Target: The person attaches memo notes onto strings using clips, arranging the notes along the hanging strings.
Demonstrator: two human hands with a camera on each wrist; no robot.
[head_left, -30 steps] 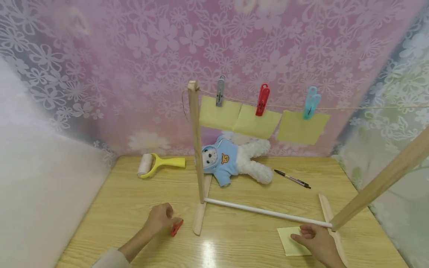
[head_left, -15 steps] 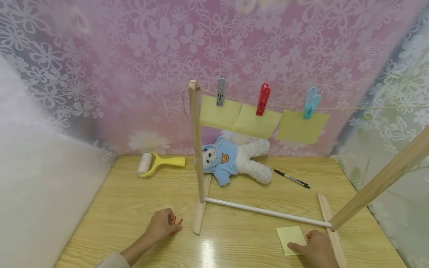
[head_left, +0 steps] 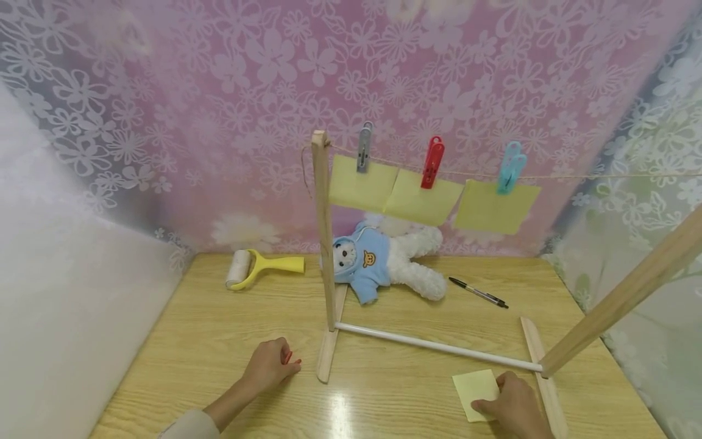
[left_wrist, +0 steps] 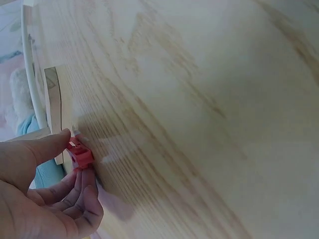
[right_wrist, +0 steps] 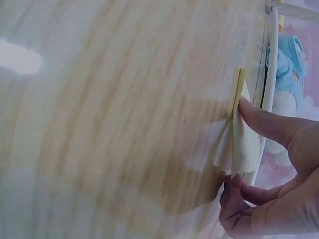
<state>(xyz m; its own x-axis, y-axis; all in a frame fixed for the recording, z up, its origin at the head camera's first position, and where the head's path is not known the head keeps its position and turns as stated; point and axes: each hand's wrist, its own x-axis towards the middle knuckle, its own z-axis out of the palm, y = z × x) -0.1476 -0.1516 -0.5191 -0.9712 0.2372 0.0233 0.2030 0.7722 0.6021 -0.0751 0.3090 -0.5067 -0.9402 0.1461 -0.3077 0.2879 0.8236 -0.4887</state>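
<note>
My left hand (head_left: 265, 367), at the front left of the table, pinches a red clothespin (left_wrist: 81, 154) between thumb and fingers. In the head view the fingers cover most of that clothespin. On the right, my right hand (head_left: 514, 402) holds a yellow sticky note (head_left: 474, 391) by its edges, thumb on one side and fingers on the other. The right wrist view shows the paper (right_wrist: 247, 144) bowed slightly, low over the tabletop; whether it is one sheet or several I cannot tell. Three yellow notes hang on a string under a grey clip (head_left: 364, 147), a red clip (head_left: 432, 162) and a light-blue clip (head_left: 510, 168).
A wooden post (head_left: 323, 238) and a slanting right post (head_left: 620, 299) carry the string, joined below by a white rod (head_left: 439, 346). Behind lie a plush bear (head_left: 368, 259) in a blue hoodie, a yellow-handled lint roller (head_left: 274, 264) and a pen (head_left: 478, 292).
My left fingers have closed round the red clothespin, now turned and mostly hidden. My right hand has shifted to the note's right edge and grips it; the hanging notes stay put.
</note>
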